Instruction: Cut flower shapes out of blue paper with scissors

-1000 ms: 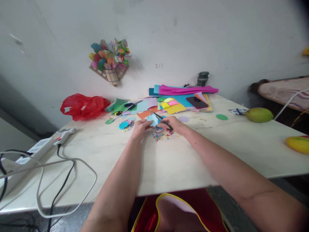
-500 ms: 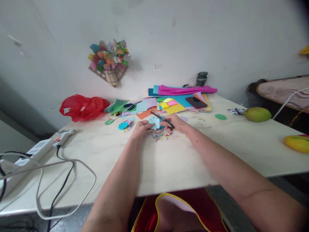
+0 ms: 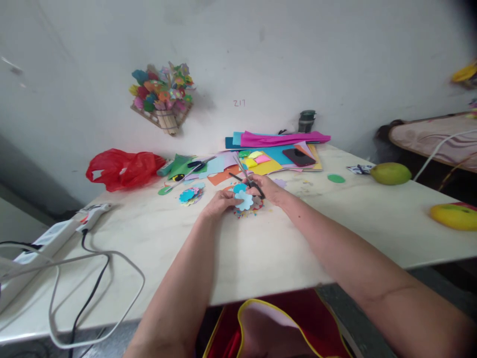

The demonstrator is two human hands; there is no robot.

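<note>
Pinched in my left hand [image 3: 219,203] is a light blue paper flower [image 3: 244,201] with a scalloped edge. My right hand [image 3: 265,188] is closed round a pair of dark-handled scissors [image 3: 254,187], whose blades point up and to the left, away from the flower. Just behind the flower shows a brighter blue paper piece [image 3: 239,188]. Small coloured paper scraps [image 3: 246,215] lie on the table beneath both hands. To the left of my left hand rests a little pile of cut paper flowers [image 3: 190,195].
Coloured paper sheets [image 3: 274,166] with a phone [image 3: 298,157] on them lie at the back. Another pair of scissors [image 3: 197,164] and a red plastic bag [image 3: 124,169] are back left. Mangoes [image 3: 391,173] sit right; a power strip [image 3: 44,243] with loose cables is left.
The light blue flower has moved slightly down and right, apart from the scissors. The scissors' blades have swung more upward and spread. The whole view has shifted a little.
</note>
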